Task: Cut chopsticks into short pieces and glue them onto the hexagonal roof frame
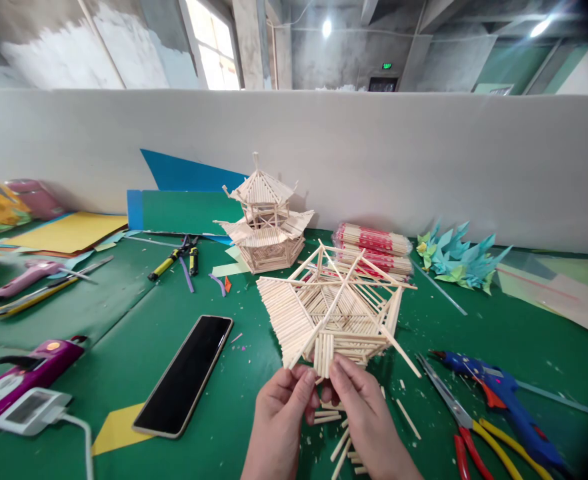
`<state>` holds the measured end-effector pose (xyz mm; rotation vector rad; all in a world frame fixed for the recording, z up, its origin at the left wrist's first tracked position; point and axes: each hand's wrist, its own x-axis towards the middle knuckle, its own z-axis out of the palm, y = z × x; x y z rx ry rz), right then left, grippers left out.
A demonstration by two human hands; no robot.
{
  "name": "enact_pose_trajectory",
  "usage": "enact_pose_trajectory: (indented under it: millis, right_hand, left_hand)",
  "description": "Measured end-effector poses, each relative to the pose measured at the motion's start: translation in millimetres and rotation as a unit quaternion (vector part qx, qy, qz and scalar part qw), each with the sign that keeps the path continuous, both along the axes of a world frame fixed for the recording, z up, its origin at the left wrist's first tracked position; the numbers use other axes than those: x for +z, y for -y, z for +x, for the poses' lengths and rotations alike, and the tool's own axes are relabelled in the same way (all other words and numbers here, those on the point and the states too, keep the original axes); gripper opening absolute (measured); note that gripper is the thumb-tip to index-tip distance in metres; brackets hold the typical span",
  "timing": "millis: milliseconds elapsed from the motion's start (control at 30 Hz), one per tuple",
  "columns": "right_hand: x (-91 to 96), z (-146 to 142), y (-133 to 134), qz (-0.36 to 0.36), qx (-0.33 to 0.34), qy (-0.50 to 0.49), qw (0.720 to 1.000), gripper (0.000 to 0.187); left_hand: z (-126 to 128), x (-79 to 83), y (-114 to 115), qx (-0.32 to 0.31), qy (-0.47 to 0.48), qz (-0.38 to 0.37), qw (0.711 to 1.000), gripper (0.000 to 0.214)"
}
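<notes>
Left hand and right hand, at six o'clock, pinched a row of short sticks in their fingers, the stick frame standing toward twelve.

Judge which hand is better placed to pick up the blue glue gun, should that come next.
Right, most likely. The right hand is nearer the blue glue gun; the left hand would have to cross over. Both are at the short row of sticks, though.

I can't read any text from here. Lit green sign at the back of the room: too small. Red-and-white markings on the wrapped stick bundles: blurred, can't make out characters.
</notes>
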<state>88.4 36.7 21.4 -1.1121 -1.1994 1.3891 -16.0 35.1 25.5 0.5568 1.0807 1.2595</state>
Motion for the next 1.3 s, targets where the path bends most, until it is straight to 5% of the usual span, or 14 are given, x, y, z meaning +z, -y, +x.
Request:
enact_pose_trajectory:
  millis: [1300]
  right_hand:
    - [-5.7, 0, 1, -0.001, -0.003, 0.001, 1.0, 0.031]
  left_hand:
    - [-1, -4.1, 1, -0.007, 0.01, 0.003, 1.0, 0.024]
